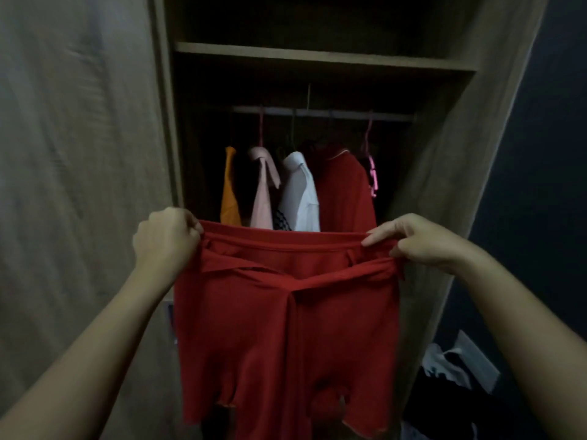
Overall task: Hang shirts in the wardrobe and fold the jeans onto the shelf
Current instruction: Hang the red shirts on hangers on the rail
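Before the open wardrobe (444,154), the head view shows a red garment (286,328), by its waistband and two legs probably trousers or shorts, hanging in the air from both hands. The left hand (165,239) has its fingers clenched round one end of the waistband, and the right hand (422,239) pinches the other end between thumb and fingers. Pulled taut like this, the cloth hangs flat, which I judge is meant to square it up for folding. Behind it, an orange shirt (229,192), a pink shirt (263,192), a white shirt (301,192) and a red shirt (344,188) hang from the rail (317,111). Above the rail, the shelf (317,57) shows only its front edge. A heap of clothes (444,369) lies low at the right.
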Tool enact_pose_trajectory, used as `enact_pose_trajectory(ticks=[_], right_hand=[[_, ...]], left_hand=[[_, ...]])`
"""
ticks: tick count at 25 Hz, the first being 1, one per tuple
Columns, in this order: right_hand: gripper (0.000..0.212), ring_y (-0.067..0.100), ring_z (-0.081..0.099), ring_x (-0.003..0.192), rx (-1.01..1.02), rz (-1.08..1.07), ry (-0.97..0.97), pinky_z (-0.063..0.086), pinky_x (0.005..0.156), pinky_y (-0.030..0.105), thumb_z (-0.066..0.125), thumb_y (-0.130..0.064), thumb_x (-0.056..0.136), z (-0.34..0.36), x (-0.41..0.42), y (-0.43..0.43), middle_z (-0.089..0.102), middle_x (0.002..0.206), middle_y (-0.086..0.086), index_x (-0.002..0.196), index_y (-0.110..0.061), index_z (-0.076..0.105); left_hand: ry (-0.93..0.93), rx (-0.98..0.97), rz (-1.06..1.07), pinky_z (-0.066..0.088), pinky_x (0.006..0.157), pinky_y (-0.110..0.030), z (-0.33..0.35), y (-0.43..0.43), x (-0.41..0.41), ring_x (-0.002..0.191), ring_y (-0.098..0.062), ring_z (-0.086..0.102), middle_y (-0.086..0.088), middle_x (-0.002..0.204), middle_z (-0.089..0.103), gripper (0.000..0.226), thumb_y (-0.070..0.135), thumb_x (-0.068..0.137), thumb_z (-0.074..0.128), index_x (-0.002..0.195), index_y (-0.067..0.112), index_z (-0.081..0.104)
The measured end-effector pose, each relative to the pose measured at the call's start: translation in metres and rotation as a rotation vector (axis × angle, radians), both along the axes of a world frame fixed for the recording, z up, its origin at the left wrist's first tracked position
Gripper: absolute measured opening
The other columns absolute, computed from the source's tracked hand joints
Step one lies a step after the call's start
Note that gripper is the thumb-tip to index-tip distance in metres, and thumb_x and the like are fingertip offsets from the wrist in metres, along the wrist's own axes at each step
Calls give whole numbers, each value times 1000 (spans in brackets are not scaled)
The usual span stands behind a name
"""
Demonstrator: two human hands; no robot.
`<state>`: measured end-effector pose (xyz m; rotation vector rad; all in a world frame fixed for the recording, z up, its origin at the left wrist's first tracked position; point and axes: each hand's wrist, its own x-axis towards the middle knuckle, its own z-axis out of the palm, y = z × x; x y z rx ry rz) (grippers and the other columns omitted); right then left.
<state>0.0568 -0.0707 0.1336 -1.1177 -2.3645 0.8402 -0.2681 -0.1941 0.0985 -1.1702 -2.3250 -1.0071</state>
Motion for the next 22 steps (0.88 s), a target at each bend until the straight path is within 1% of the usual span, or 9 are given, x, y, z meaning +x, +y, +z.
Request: enact_pose_trajectory(ticks=[4, 6, 8, 11, 15, 17, 18, 20, 22], right_hand=[[61, 13, 47, 125, 172, -60, 58, 41, 105, 29, 34, 24, 73, 15, 18, 19, 51, 136, 0, 120, -2, 61], [55, 14, 47, 125, 241, -101, 95, 40, 105, 27, 40, 21, 75, 22, 25, 29, 50, 137, 3, 123, 0, 59], [50, 13, 48, 124, 314, -117, 90, 39, 105, 26, 48, 15, 77, 27, 30, 40, 51, 137, 3, 123, -1, 59], [50, 11, 49, 124, 407, -92, 24, 38, 104, 21, 53, 8, 75, 30, 33, 55, 53, 136, 0, 122, -6, 61], [52, 8, 46, 125, 500, -26, -108, 29, 88, 3, 53, 5, 76, 28, 36, 77, 51, 138, -5, 126, -10, 60], [53, 8, 50, 120, 519, -14, -130, 32, 75, -1, 52, 6, 77, 29, 43, 91, 48, 140, -7, 127, -12, 58], [54, 6, 54, 112, 517, -13, -130, 34, 67, -3, 51, 6, 78, 31, 47, 97, 47, 141, -8, 128, -13, 57], [55, -2, 54, 93, 515, -13, -122, 34, 60, -1, 50, 7, 79, 36, 56, 108, 46, 141, -9, 129, -14, 56], [56, -2, 50, 104, 521, -10, -114, 34, 70, 2, 50, 8, 78, 40, 63, 119, 45, 141, -10, 129, -15, 56]], left_hand=[[-159, 47, -423, 54, 63, -30, 30, 17, 41, 69, -22, 67, -3, 72, 72, 34, 0, 70, 56, 55, 27, 69], [-398, -33, -985, 54, 64, -21, 42, 20, 65, 75, -14, 69, -5, 80, 74, 19, 10, 67, 64, 66, 23, 77], [-615, 14, -1269, 51, 65, -17, 48, 36, 90, 82, -13, 68, -9, 97, 72, 23, 30, 68, 73, 86, 17, 77], [-649, 243, -1065, 43, 54, -12, 53, 104, 130, 69, -7, 63, 1, 91, 72, 13, 20, 88, 59, 97, 18, 69], [-811, 158, -960, 37, 48, -13, 77, 209, 192, 59, -4, 54, -6, 92, 61, 22, 9, 93, 51, 115, 7, 56], [-733, 112, -903, 45, 65, -17, 88, 259, 214, 73, -6, 56, -6, 99, 59, 8, 17, 92, 54, 100, 16, 54], [-629, 83, -829, 47, 77, -18, 93, 281, 223, 88, -12, 58, -7, 109, 59, 16, 22, 91, 56, 106, 18, 54], [-461, 21, -641, 38, 102, -30, 100, 320, 231, 126, -31, 44, -16, 142, 40, 61, 29, 89, 55, 141, 6, 31], [-463, -26, -513, 30, 109, -38, 101, 350, 234, 136, -37, 29, -23, 150, 22, 81, 25, 90, 56, 149, 3, 5]])
